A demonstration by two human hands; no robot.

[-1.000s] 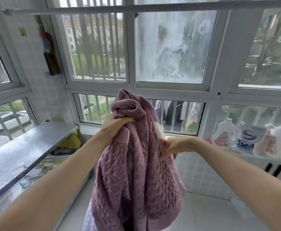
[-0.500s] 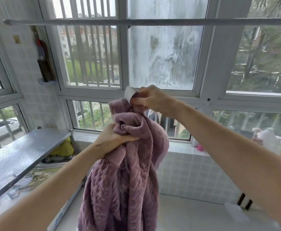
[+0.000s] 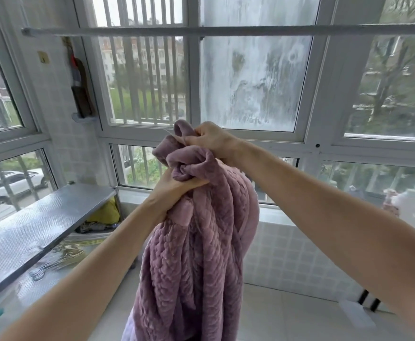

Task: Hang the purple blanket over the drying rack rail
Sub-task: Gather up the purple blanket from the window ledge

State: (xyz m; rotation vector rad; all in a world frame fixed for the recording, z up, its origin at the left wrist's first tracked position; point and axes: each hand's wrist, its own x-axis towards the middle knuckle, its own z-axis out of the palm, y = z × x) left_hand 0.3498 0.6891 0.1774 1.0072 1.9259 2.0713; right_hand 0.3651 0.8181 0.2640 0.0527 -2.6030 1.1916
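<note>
The purple blanket [image 3: 196, 254] hangs bunched in front of me, quilted and thick, its lower end out of view at the bottom. My left hand [image 3: 174, 188] grips the gathered fabric near its top. Just above it, my right hand [image 3: 211, 141] pinches the topmost fold of the blanket. The grey drying rack rail [image 3: 226, 30] runs horizontally across the window, well above both hands and apart from the blanket.
A metal shelf [image 3: 36, 222] stands along the left wall with yellow items beneath it. Detergent bottles [image 3: 408, 207] line the sill at right. Barred windows [image 3: 142, 77] fill the wall ahead. Pale floor tiles [image 3: 287, 316] lie below.
My right hand rose from the blanket's side to its top fold and grips it above my left hand. The view tilted up, so the rail sits lower in frame.
</note>
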